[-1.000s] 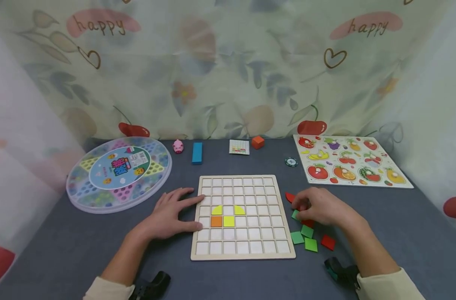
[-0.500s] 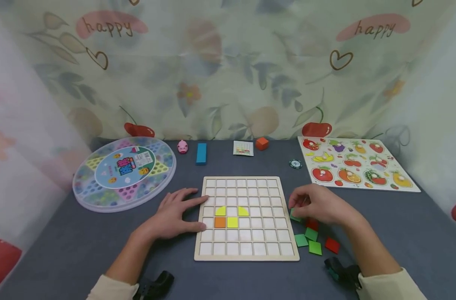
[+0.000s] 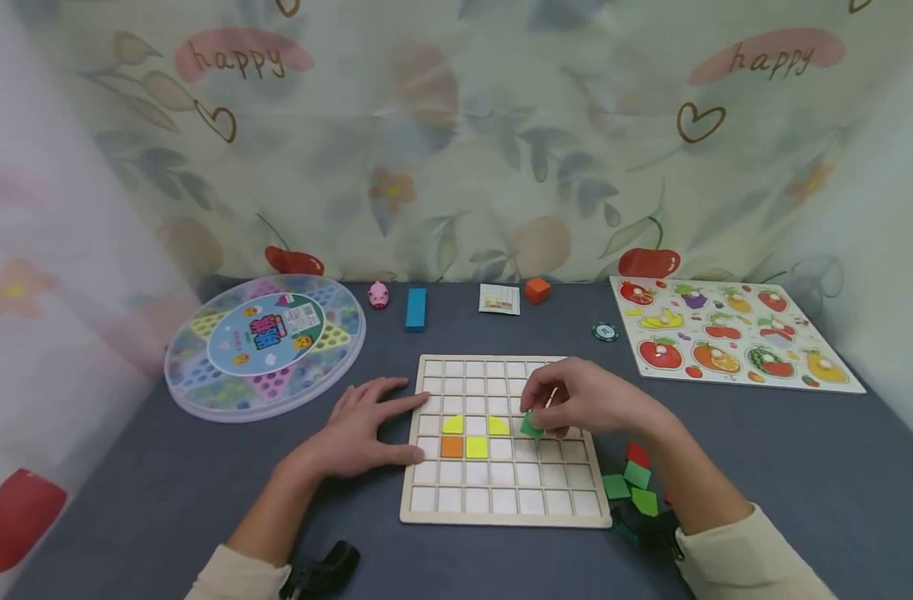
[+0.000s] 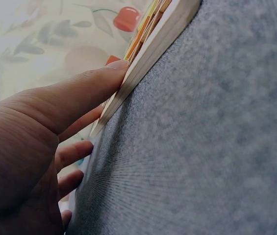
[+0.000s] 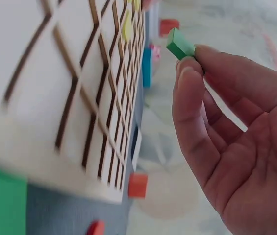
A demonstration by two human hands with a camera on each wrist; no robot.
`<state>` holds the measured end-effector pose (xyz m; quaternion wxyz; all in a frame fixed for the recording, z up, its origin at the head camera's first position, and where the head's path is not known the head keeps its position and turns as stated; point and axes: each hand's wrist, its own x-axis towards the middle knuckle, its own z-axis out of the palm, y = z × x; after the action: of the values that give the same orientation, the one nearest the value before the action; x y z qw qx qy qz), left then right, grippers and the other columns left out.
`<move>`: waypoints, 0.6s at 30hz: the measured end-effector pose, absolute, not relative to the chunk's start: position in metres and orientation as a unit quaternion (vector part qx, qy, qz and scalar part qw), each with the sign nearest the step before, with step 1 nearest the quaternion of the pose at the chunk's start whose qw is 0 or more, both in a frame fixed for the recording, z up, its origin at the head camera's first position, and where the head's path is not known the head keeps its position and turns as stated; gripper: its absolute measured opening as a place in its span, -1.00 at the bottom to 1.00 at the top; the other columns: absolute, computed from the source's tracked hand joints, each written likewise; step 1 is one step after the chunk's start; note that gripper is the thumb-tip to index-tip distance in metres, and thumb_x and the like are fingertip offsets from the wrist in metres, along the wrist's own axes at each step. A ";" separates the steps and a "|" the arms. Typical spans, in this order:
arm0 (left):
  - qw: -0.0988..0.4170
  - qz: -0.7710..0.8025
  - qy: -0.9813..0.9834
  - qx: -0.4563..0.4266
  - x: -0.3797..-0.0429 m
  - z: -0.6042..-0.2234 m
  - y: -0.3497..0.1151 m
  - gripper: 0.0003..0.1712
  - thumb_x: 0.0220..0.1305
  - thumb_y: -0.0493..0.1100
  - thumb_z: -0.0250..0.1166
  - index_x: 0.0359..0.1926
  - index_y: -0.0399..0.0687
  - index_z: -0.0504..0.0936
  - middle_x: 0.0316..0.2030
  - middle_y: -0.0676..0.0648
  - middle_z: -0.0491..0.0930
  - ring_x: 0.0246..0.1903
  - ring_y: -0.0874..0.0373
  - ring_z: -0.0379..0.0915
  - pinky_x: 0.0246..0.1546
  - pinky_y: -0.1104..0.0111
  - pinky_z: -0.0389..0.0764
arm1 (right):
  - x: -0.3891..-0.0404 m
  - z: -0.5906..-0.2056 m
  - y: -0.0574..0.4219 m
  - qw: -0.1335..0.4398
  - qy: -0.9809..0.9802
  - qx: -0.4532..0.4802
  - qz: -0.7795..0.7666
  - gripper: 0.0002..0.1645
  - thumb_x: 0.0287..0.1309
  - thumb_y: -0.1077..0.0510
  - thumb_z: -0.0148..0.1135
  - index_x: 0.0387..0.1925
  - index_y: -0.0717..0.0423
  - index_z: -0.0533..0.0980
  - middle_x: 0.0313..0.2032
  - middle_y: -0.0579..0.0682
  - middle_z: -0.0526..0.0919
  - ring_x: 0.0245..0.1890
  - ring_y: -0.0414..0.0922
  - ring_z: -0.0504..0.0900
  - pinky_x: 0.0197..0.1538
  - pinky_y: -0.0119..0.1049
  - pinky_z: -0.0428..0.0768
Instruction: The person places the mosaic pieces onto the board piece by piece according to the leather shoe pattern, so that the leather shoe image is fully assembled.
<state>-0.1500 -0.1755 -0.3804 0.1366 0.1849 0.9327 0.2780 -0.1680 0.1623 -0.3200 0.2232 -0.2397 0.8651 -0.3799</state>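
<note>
A wooden grid board (image 3: pixel 504 521) lies in the middle of the table. It holds an orange square tile (image 3: pixel 452 447), a yellow square tile (image 3: pixel 477 447) and two rounded yellow tiles (image 3: pixel 499 426). My left hand (image 3: pixel 362 425) rests at the board's left edge, thumb and index finger extended against the rim; the thumb (image 4: pixel 87 93) touches the wooden side in the left wrist view. Over the right half of the board, my right hand (image 3: pixel 587 400) pinches a green tile (image 5: pixel 179 45) between thumb and fingertips, the tile raised above the grid in the right wrist view.
Loose green tiles (image 3: pixel 616 487) and red tiles (image 3: pixel 638 454) lie right of the board, partly behind my right forearm. Farther back are a round game board (image 3: pixel 193 392), pink pig figure (image 3: pixel 378 295), blue block (image 3: pixel 415 310), small card (image 3: pixel 499 299), orange cube (image 3: pixel 537 290), chip (image 3: pixel 604 332) and fruit board (image 3: pixel 741 333).
My right hand has picked the green tile from the loose pile and carried it left over the board. The left hand stays at the board's edge; the head view has shifted slightly.
</note>
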 end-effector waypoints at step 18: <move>0.123 0.282 0.931 0.194 -0.150 -0.382 -0.176 -0.13 0.21 0.31 0.44 0.51 0.33 0.41 0.57 -0.11 0.14 0.56 -0.26 -0.11 0.54 -0.31 -0.23 | -0.162 -0.339 0.087 0.276 0.826 -0.347 -0.350 -0.83 0.14 0.36 0.33 -0.29 0.06 0.71 -0.46 -0.16 0.64 -0.48 -0.22 0.58 -0.31 -0.33 0.60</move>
<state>-0.1503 -0.1758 -0.3824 0.1231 0.1938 0.9315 0.2822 -0.1620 0.0873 -0.3391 0.2758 -0.3467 0.8256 -0.3495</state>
